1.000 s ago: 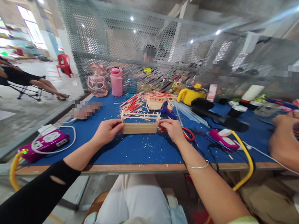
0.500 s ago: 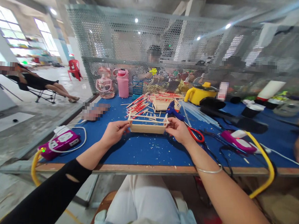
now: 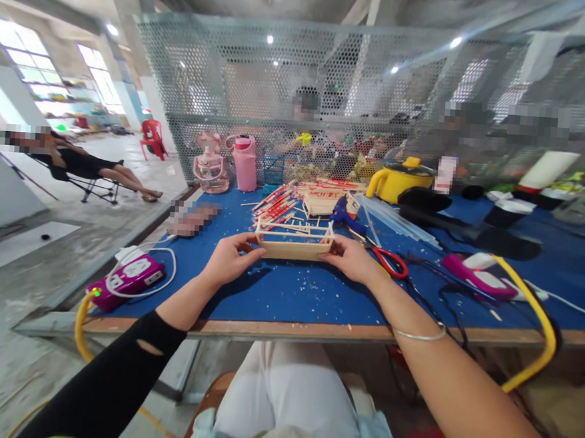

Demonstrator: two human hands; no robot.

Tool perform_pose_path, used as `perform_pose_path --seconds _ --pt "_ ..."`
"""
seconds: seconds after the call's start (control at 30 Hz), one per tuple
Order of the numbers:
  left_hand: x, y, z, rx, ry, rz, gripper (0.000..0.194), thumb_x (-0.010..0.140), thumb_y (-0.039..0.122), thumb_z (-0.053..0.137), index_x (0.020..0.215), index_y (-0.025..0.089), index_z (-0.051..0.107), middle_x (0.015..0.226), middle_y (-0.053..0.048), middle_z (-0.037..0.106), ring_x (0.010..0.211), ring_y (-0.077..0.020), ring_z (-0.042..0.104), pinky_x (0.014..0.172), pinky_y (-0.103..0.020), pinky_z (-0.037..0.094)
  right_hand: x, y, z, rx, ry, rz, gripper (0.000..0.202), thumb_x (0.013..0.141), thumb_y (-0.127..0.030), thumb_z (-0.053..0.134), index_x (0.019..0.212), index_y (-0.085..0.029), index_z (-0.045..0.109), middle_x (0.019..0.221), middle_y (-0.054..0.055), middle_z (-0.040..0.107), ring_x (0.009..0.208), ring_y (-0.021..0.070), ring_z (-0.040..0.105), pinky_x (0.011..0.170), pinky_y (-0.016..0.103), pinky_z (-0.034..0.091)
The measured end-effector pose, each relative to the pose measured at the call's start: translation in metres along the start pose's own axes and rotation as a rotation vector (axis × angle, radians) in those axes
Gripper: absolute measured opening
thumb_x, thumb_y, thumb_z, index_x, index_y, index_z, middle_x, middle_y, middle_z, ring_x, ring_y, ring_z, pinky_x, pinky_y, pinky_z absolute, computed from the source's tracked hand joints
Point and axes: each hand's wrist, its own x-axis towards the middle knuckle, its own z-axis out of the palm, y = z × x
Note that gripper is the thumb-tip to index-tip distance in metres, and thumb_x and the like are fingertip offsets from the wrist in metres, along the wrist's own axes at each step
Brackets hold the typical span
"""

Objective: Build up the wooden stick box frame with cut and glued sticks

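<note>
At the middle of the near part of the blue counter point(image 3: 286, 307) is a small wooden frame point(image 3: 296, 250), its solid slatted side facing the person and thin rails above; whether its base touches the surface is hard to tell. It looks light and stiff, dry rather than slippery, but the slender rails and corner joints are probably fragile. The safest hold seems to be low at the two ends, against the solid part, with little squeeze on the rails.

Taking the frame as the dial's centre, with twelve pointing away from the person, the left hand point(image 3: 230, 260) is at nine o'clock and the right hand point(image 3: 354, 258) at three. The fingers of both are closed lightly on the frame, which spans the gap between them, one end in each pinch.

Farther out, loose sticks point(image 3: 272, 208) lie around eleven o'clock, a second wooden piece point(image 3: 317, 209) near twelve, a blue glue gun point(image 3: 343, 214) at one, a red-handled tool point(image 3: 393, 265) at three, and a purple power strip point(image 3: 132, 280) toward eight.
</note>
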Motion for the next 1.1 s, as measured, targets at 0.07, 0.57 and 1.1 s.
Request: perform_pose_path --seconds 0.07,0.57,1.1 --pt "0.001 0.001 0.000 0.000 0.004 -0.001 0.043 0.072 0.040 0.067 0.107 0.015 0.067 0.095 -0.008 0.071 0.061 -0.0133 0.060 0.056 -0.024 0.049 0.001 0.001 0.000 -0.010 -0.007 0.004 0.029 0.065 -0.035 0.071 0.088 -0.018 0.065 0.075 0.000 0.065 0.069 0.0164 0.056 0.070 0.032 0.047" --pt "0.002 0.003 0.003 -0.173 0.038 -0.084 0.048 0.074 0.043 0.065 0.110 0.011 0.062 0.080 -0.007 0.070 0.058 -0.0142 0.061 0.049 -0.023 0.045 -0.003 -0.018 0.000 0.000 -0.047 0.053 0.031 0.066 -0.046 0.070 0.071 -0.017 0.062 0.059 -0.003 0.056 0.054 0.0113 0.046 0.055 0.026 0.039" --pt "0.006 0.005 0.004 -0.106 0.130 -0.118 0.046 0.077 0.052 0.060 0.099 0.011 0.065 0.062 -0.002 0.065 0.044 -0.0112 0.053 0.040 -0.021 0.039 -0.006 -0.026 0.004 0.101 -0.076 0.116 0.033 0.071 -0.050 0.065 0.071 -0.017 0.060 0.058 -0.003 0.055 0.048 0.0091 0.045 0.045 0.022 0.034"
